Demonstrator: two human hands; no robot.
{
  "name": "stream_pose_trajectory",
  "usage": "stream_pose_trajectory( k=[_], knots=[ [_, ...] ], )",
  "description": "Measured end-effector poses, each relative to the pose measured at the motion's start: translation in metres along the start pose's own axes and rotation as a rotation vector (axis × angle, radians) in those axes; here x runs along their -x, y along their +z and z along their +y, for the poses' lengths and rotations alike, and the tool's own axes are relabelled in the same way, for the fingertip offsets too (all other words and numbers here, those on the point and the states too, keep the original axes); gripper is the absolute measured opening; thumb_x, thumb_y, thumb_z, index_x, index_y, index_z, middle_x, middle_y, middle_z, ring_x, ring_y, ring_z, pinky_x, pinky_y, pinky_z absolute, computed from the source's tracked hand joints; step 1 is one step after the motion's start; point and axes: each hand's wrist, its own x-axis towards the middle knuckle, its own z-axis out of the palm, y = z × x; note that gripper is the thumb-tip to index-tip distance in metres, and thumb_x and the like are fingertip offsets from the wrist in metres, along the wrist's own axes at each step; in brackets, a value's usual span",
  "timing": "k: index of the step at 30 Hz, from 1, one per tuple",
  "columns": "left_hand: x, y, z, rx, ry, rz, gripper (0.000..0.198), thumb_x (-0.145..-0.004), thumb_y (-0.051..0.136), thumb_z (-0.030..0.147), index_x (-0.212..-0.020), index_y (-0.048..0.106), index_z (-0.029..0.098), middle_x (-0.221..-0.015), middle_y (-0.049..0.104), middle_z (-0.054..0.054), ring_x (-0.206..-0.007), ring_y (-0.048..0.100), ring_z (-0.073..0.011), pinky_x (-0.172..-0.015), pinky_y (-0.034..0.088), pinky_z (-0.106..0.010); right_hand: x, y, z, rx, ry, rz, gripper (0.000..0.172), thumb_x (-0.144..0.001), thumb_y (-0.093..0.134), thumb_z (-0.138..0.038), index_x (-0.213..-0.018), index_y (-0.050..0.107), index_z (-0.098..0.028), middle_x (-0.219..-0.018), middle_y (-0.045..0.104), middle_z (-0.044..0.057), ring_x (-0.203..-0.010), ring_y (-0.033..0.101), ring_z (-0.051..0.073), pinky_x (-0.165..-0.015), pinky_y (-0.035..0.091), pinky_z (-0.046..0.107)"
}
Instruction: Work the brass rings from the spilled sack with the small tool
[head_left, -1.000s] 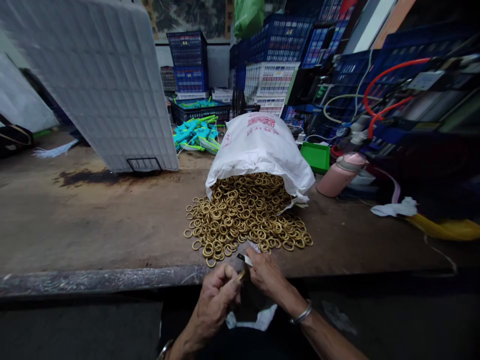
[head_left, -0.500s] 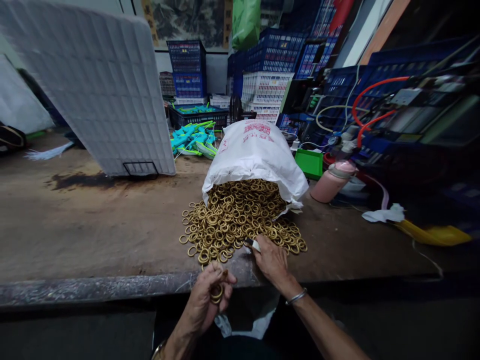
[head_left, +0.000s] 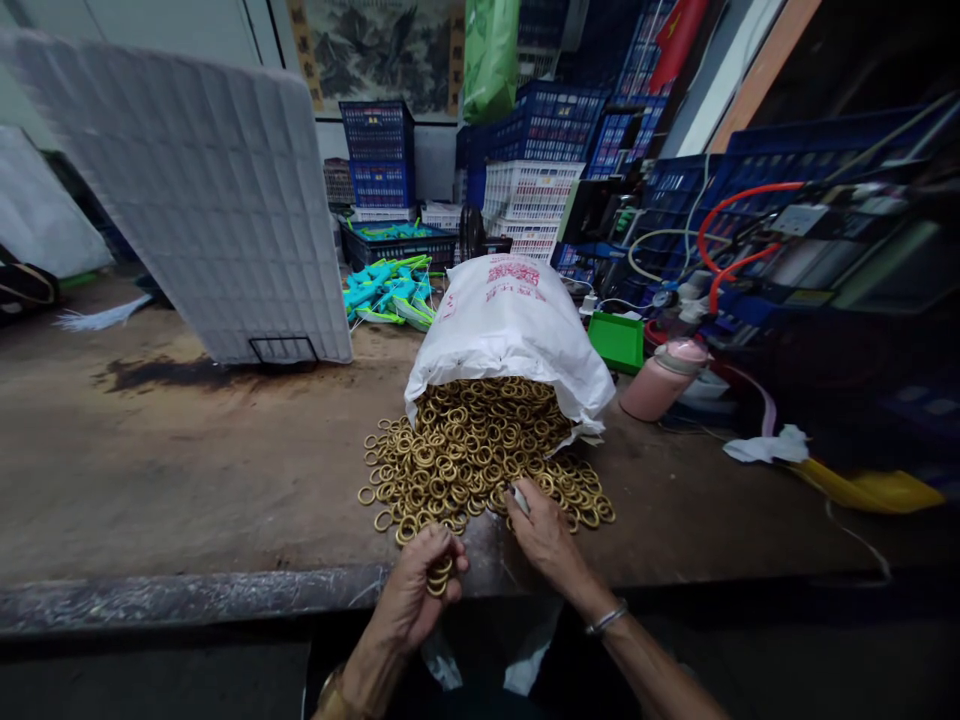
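At the front of the tabletop [head_left: 225,480]: two hands at work, now apart; one second ago they were close together just below the edge.
Left hand [head_left: 420,580]: curled inward, fingers drawn in around several brass-coloured rings [head_left: 439,577]; exact count not readable. Positioned at the front edge, just beside the near left fringe of the pile.
Right hand [head_left: 543,528]: fingers pressed together on a small white tool [head_left: 522,501] with a dark end. It has gone up from the edge to the near side of the pile; contact between tool and pile cannot be told, as the fingers cover most of it.
Pile [head_left: 457,465]: loose rings heaped on the tabletop in front of the sack, running back into its mouth. No clear change in its outline.
Sack [head_left: 510,315]: white, red print, lying on its side with the mouth towards the person; unmoved.
Change: a second ago the left fingertips pinched a ring next to the tool; now the rings sit inside the curled hand and the tool is at the pile.
Reading: judged as the left hand keeping the rings gathered while the right works at the supply.
Right of sack: green tray [head_left: 616,342], then pink bottle [head_left: 664,382], both apart from the pile.
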Motion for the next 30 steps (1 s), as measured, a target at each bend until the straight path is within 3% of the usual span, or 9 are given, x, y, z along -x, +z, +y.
stream_pose_trajectory(
  k=[6,10,13,16,20,23,25,28,30],
  knots=[
    [-0.006,0.006,-0.004,-0.424,0.263,0.085,0.019,-0.074,0.058,0.032,-0.086,0.054,0.018,-0.054,0.047,0.007,-0.04,0.038,-0.0054,-0.037,0.029,-0.016,-0.001,0.0,-0.019,-0.477,0.154,-0.199,0.02,-0.074,0.045,-0.031,-0.059,0.046,-0.018,-0.056,0.045,-0.004,-0.055,0.042,0.009,-0.055,0.034,0.021],
    [-0.006,0.003,-0.004,-0.729,0.548,0.05,0.021,-0.076,0.053,0.02,-0.096,0.06,0.018,-0.076,0.06,-0.001,-0.066,0.054,-0.0113,-0.063,0.042,-0.022,0.004,-0.004,-0.03,-0.687,0.33,-0.35,0.013,-0.068,0.05,-0.03,-0.063,0.049,-0.018,-0.051,0.042,-0.007,-0.043,0.034,0.006,-0.041,0.027,0.019],
    [-0.005,0.003,-0.003,-0.837,0.633,-0.055,0.023,-0.078,0.049,0.016,-0.097,0.063,0.018,-0.093,0.064,-0.005,-0.087,0.057,-0.0169,-0.079,0.042,-0.026,0.009,-0.009,-0.038,-0.833,0.444,-0.496,0.011,-0.067,0.051,-0.029,-0.068,0.047,-0.019,-0.046,0.037,-0.011,-0.033,0.021,0.003,-0.033,0.016,0.018],
    [-0.003,0.003,-0.001,-0.882,0.646,-0.135,0.024,-0.08,0.046,0.014,-0.095,0.064,0.018,-0.093,0.065,-0.006,-0.088,0.058,-0.0176,-0.081,0.042,-0.027,0.013,-0.013,-0.044,-0.913,0.478,-0.567,0.011,-0.066,0.052,-0.028,-0.071,0.045,-0.02,-0.044,0.034,-0.013,-0.031,0.017,0.002,-0.032,0.014,0.016],
    [-0.001,0.006,0.003,-0.885,0.611,-0.154,0.018,-0.08,0.046,0.017,-0.085,0.064,0.017,-0.078,0.065,-0.003,-0.074,0.058,-0.016,-0.072,0.043,-0.026,0.015,-0.012,-0.047,-0.914,0.483,-0.609,0.014,-0.069,0.05,-0.032,-0.073,0.045,-0.02,-0.049,0.043,-0.011,-0.031,0.02,0.001,-0.032,0.014,0.015],
    [0.001,0.01,0.006,-0.88,0.581,-0.105,0.017,-0.079,0.047,0.02,-0.076,0.063,0.016,-0.069,0.062,-0.002,-0.067,0.056,-0.0149,-0.066,0.042,-0.024,0.016,-0.007,-0.043,-0.822,0.428,-0.546,0.025,-0.076,0.045,-0.043,-0.071,0.047,-0.019,-0.05,0.045,-0.008,-0.032,0.022,0.002,-0.032,0.017,0.017],
    [0.002,0.012,0.007,-0.875,0.57,-0.076,0.016,-0.078,0.049,0.02,-0.072,0.063,0.016,-0.066,0.061,-0.002,-0.065,0.054,-0.0143,-0.064,0.041,-0.023,0.016,-0.003,-0.039,-0.738,0.315,-0.478,0.033,-0.077,0.044,-0.048,-0.065,0.047,-0.018,-0.051,0.046,-0.006,-0.037,0.031,0.004,-0.037,0.025,0.017],
    [0.001,0.015,0.008,-0.836,0.536,-0.039,0.015,-0.076,0.052,0.023,-0.066,0.06,0.016,-0.063,0.058,-0.001,-0.063,0.051,-0.0134,-0.063,0.04,-0.023,0.014,0.0,-0.036,-0.649,0.162,-0.421,0.032,-0.075,0.049,-0.046,-0.061,0.046,-0.018,-0.054,0.048,-0.004,-0.05,0.042,0.007,-0.05,0.035,0.019],
    [-0.001,0.014,0.007,-0.764,0.447,-0.029,0.018,-0.075,0.054,0.028,-0.062,0.057,0.015,-0.058,0.054,0.001,-0.056,0.047,-0.0106,-0.056,0.037,-0.021,0.012,0.001,-0.036,-0.61,0.153,-0.404,0.029,-0.074,0.05,-0.043,-0.061,0.044,-0.018,-0.053,0.046,-0.005,-0.052,0.042,0.008,-0.051,0.034,0.019]
  ],
)
